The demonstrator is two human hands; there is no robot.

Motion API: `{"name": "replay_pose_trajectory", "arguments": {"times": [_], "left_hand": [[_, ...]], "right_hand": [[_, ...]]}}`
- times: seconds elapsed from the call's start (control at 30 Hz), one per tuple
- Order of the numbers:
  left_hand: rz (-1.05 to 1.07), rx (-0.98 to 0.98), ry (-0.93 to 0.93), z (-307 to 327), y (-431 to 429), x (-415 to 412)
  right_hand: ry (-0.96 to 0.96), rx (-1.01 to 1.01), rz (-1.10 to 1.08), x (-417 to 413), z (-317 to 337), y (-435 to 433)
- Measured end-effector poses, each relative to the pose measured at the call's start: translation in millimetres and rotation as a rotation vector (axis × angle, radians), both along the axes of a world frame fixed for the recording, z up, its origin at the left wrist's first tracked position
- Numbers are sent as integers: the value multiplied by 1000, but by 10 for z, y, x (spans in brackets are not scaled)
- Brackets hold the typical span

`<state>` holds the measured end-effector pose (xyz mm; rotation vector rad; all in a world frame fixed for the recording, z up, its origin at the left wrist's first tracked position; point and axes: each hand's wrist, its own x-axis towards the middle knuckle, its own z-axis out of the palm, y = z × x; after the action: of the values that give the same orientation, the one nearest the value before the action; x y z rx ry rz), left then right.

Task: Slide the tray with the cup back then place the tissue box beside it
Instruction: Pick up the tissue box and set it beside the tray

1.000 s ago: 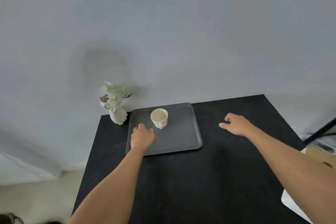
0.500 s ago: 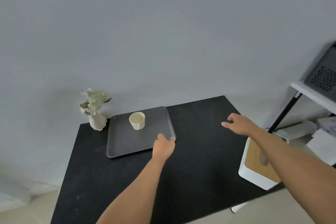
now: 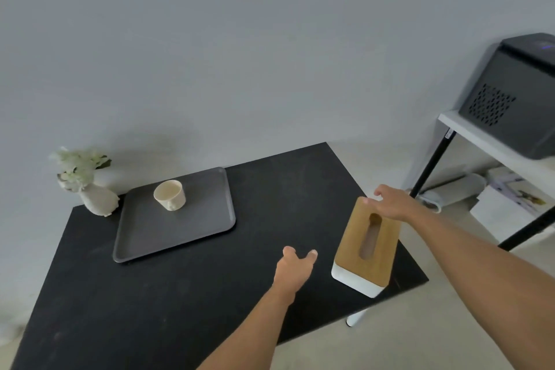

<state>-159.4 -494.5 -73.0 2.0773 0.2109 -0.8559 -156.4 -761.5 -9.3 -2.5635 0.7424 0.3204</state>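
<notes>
A grey tray point(image 3: 168, 234) lies at the back left of the black table point(image 3: 150, 303), near the wall. A cream cup point(image 3: 169, 195) stands upright on its far half. The tissue box point(image 3: 368, 246), white with a wooden slotted lid, sits at the table's right edge. My right hand point(image 3: 390, 201) hovers over the box's far end, fingers spread, touching or just above the lid. My left hand point(image 3: 295, 269) is open above the table, just left of the box and well clear of the tray.
A white vase with pale flowers point(image 3: 87, 182) stands at the back left corner, beside the tray. To the right, a white shelf unit point(image 3: 492, 147) with black legs carries a dark grey appliance point(image 3: 516, 99). Papers and a roll lie under it.
My left hand has let go of the tray's front right corner and moved right toward the tissue box. My right hand has come down over the box. The view has turned right.
</notes>
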Motion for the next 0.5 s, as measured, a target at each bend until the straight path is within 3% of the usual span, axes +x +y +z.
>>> {"name": "replay_pose_trajectory", "arguments": {"times": [0.33,0.5], "left_hand": [[192,-139,272,-164,-846,-289],[251,-155,282,-212,-980,-360]], "right_hand": [[61,129,-4,-24,-463,-572],[82,185,37,3,-609,-652]]}}
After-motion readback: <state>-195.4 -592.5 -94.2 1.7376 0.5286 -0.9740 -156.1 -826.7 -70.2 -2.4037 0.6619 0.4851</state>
